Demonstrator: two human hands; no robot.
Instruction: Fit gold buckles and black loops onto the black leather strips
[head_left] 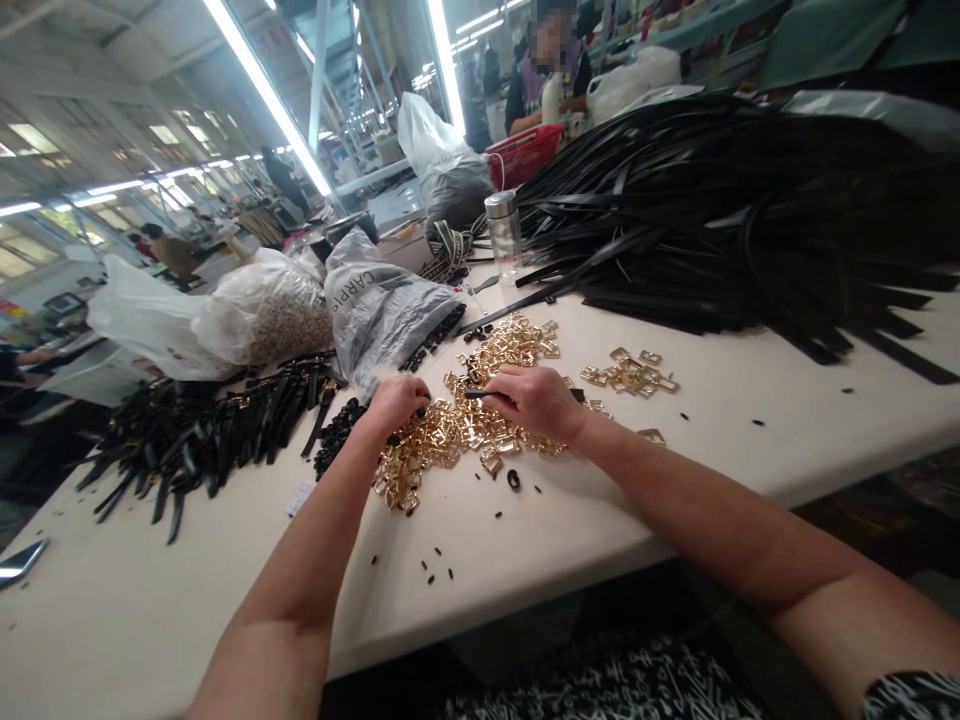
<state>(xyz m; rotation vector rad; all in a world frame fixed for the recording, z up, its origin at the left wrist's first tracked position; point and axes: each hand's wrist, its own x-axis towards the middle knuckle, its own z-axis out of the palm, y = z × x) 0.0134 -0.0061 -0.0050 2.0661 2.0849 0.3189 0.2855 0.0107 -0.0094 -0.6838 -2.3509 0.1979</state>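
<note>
My right hand [536,402] is closed around a short black strap [477,394], whose tip sticks out to the left of the fingers. My left hand [400,402] is closed at the left end of a heap of gold buckles [487,425]; a bit of something black shows at its fingertips, too small to name. Just left of that hand lies a pile of small black loops [339,432]. Apart from the heap, a smaller group of gold buckles [631,374] rests to the right. One black loop [513,480] sits in front of the heap.
Long black straps [675,220] cover the back right. At the left are finished-looking black straps with buckles [217,430], plastic bags [262,305] and a phone [21,562]. Behind the heap stand a grey bag [382,305] and a glass bottle [503,240]. A person [544,70] is across the table.
</note>
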